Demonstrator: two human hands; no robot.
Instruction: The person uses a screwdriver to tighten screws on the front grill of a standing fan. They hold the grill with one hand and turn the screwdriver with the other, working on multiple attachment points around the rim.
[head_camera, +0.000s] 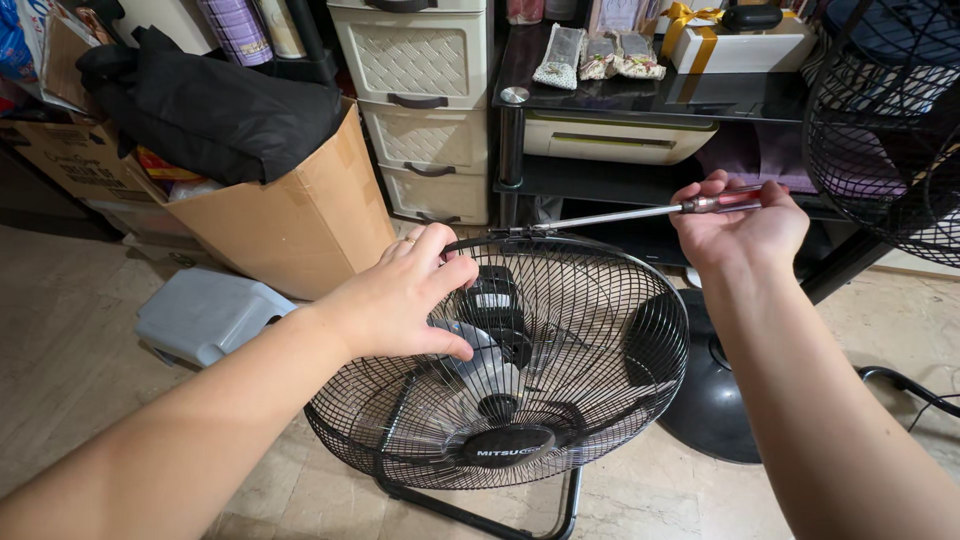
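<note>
Left hand (405, 300) grips black fan grille (590, 330) rim; right hand (735, 225) clenched on screwdriver (640, 213), tip at rim.

Second fan grille (885, 130) cut off rightward.

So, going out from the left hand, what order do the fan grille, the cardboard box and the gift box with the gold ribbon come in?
1. Fan grille: under the left hand, touching it.
2. Cardboard box: just behind, to the left.
3. Gift box: far back right, on the top shelf.
</note>
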